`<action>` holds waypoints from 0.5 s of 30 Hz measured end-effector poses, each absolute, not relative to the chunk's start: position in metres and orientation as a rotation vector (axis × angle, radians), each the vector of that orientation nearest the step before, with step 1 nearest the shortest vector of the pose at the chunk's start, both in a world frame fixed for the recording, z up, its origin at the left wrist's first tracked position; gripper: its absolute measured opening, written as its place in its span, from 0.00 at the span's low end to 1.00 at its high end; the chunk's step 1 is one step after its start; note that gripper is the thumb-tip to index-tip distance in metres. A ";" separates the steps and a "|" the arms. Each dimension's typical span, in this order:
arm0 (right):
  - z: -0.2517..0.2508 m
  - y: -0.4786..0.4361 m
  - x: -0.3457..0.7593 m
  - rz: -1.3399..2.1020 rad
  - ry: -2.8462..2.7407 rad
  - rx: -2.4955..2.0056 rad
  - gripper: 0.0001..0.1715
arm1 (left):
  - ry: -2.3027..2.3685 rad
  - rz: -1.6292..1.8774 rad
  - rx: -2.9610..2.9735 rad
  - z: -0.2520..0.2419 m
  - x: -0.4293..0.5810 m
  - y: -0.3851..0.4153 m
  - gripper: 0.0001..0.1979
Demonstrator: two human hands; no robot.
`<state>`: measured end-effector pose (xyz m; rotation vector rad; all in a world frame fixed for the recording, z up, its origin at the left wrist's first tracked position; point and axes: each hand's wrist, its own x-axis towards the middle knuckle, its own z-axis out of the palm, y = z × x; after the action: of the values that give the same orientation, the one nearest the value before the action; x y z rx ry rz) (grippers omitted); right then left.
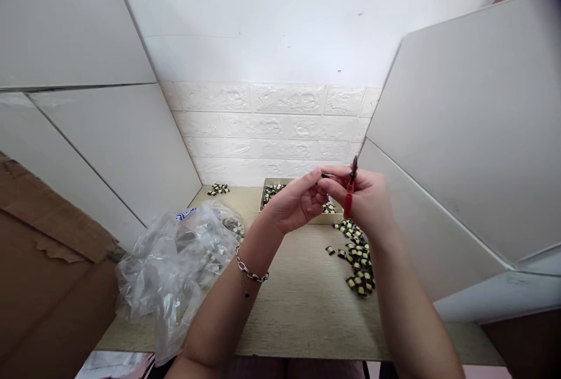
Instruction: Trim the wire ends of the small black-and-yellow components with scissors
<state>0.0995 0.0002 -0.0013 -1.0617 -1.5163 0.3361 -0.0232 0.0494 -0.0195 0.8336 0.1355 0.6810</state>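
My left hand (296, 202) is raised over the table with its fingers pinched on a small dark part (325, 176) at the fingertips. My right hand (367, 199) is closed round a red-handled tool (349, 199) whose dark tip points upward beside the part. The two hands touch at the fingertips above a shallow cardboard box (265, 191) holding small black-and-yellow components. A chain bracelet sits on my left wrist.
A heap of black-and-yellow components (358, 262) lies on the table's right side, and a small cluster (218, 189) at the back left. A crumpled clear plastic bag (175, 268) covers the left of the table (302, 303). White panels wall both sides; a brick-pattern wall stands behind.
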 end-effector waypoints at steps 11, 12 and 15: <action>-0.010 0.001 0.103 0.204 -1.608 -1.071 0.15 | 0.164 0.681 0.868 -0.016 -0.026 0.050 0.10; -0.010 0.002 0.102 0.198 -1.608 -1.092 0.15 | 0.162 0.679 0.878 -0.016 -0.027 0.051 0.10; -0.011 0.005 0.097 0.154 -1.585 -1.137 0.18 | 0.184 0.671 0.914 -0.017 -0.027 0.056 0.12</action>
<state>0.0971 0.0050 -0.0110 -1.1368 -1.5854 0.1540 -0.0272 0.0557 -0.0173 0.9135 0.1841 0.6706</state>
